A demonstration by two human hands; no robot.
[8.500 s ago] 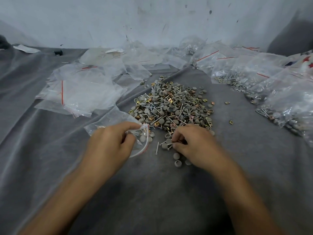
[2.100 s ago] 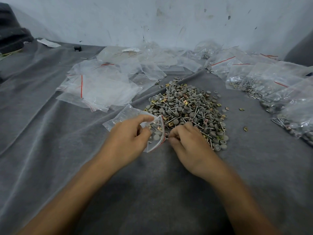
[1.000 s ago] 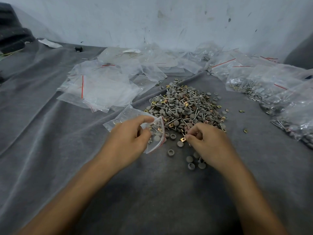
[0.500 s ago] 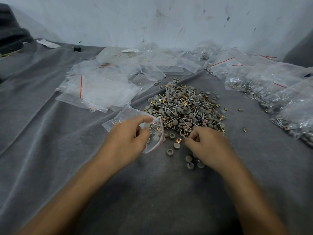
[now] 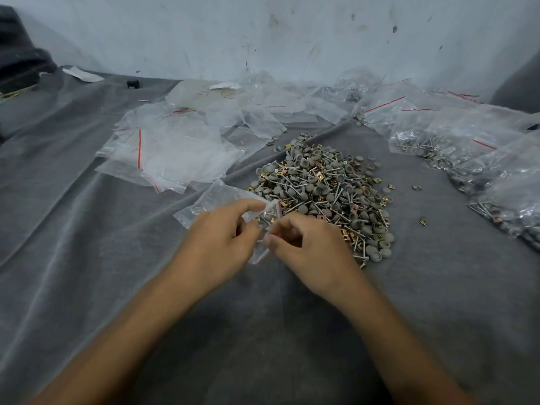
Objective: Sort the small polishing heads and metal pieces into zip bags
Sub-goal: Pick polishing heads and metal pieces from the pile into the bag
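Just left of the pile [image 5: 321, 188] of polishing heads and metal pieces, the left hand [image 5: 216, 247] pinches the mouth of the zip bag [image 5: 217, 197], where the curled fingers of the right hand [image 5: 312, 252] meet it, their hold impossible to tell.

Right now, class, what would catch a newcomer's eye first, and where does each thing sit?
The heap of polishing heads and metal pieces at the grey cloth's centre. In front, the left hand pinches a zip bag, the right hand curled at its mouth. Filled bags line the right edge.
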